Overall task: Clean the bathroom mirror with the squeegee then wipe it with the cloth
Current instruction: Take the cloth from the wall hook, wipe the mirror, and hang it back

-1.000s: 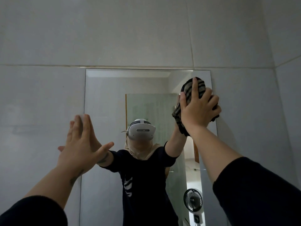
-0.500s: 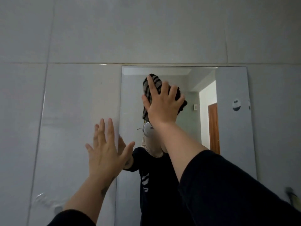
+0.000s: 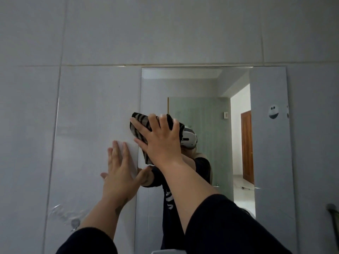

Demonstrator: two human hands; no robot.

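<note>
The bathroom mirror (image 3: 198,85) hangs on the grey tiled wall and fills the middle of the view. My right hand (image 3: 159,142) presses a dark striped cloth (image 3: 139,121) flat against the glass near the mirror's centre, fingers spread over it. My left hand (image 3: 121,173) rests lower left with its palm flat on the glass, fingers apart and holding nothing. The squeegee is not in sight. My reflection stands behind the hands.
A suction hook (image 3: 73,221) sticks to the mirror's lower left. A small smiley sticker (image 3: 273,111) sits at the mirror's right. A dark handle-like object (image 3: 333,211) shows at the right edge. A white rim (image 3: 165,251) peeks in at the bottom.
My right hand has dragged the cloth down and to the left across the glass from the upper area. My left hand stays flat on the mirror.
</note>
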